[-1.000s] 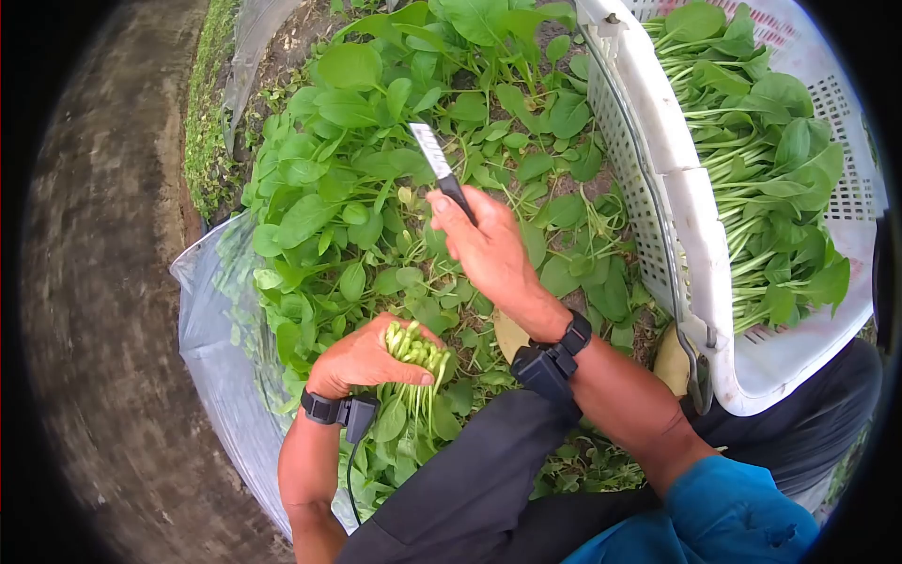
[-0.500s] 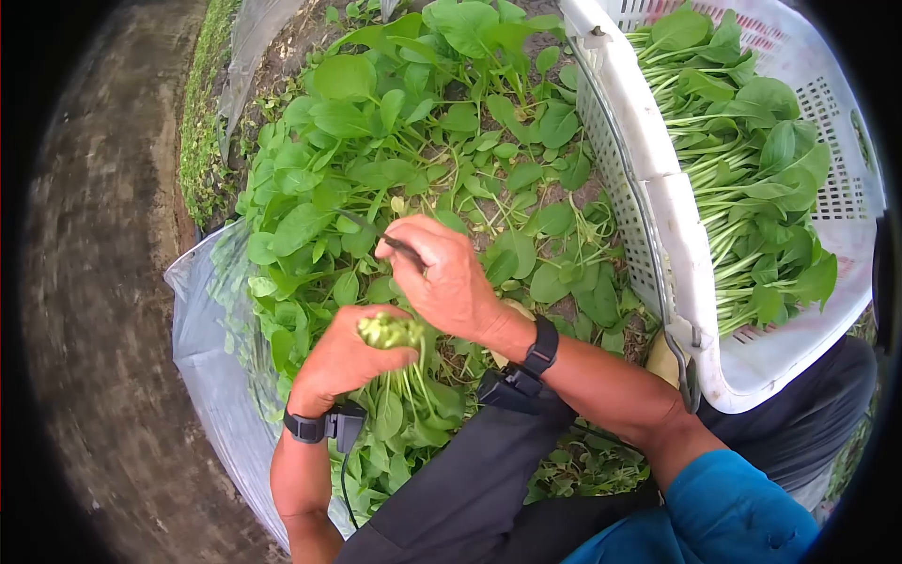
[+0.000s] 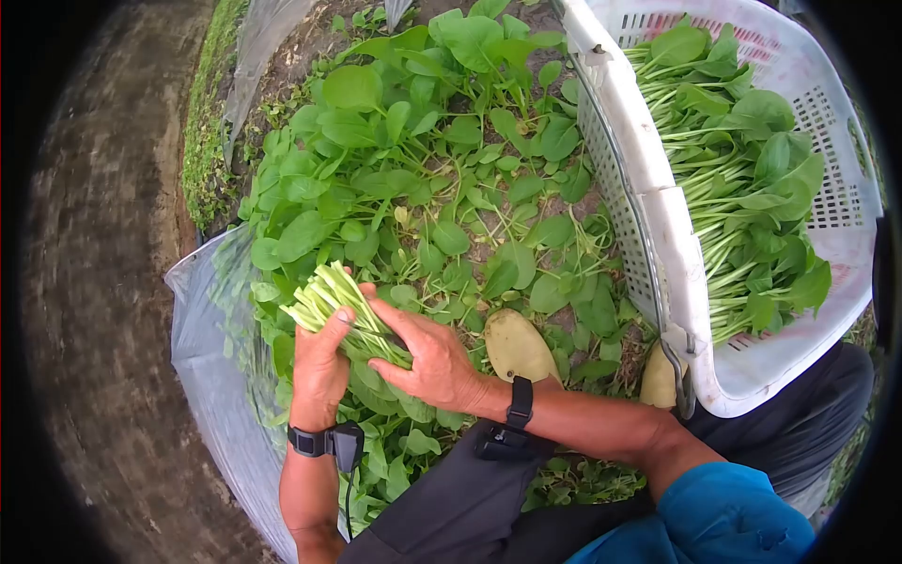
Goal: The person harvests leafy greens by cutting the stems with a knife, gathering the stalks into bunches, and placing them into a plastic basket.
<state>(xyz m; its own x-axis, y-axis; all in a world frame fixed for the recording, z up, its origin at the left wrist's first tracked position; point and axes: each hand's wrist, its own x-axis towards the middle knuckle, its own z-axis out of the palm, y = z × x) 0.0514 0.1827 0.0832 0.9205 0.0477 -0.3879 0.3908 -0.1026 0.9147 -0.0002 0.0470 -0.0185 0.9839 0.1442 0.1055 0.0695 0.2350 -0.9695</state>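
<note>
My left hand (image 3: 322, 362) is closed round a bunch of leafy greens (image 3: 329, 296), its pale cut stems pointing up and to the left, thumb across them. The leaves hang below, partly hidden by my hands. My right hand (image 3: 427, 362) is at the bunch's right side, with fingers and thumb round the stems. A thin dark blade, seemingly of a small knife (image 3: 374, 333), shows between its fingers and the stems; the handle is hidden in my palm. Growing greens (image 3: 352, 132) stand just beyond both hands.
A white plastic crate (image 3: 672, 216) at the right holds a heap of picked greens (image 3: 752, 188). Pale shoe tips (image 3: 517, 348) show by my right forearm. Clear plastic sheeting (image 3: 211, 329) edges the bed, beside a dirt path (image 3: 103, 282) at the left.
My right hand has come down from above the plants onto the bunch. My left hand has turned and moved left and slightly up, so the stems now show from the side.
</note>
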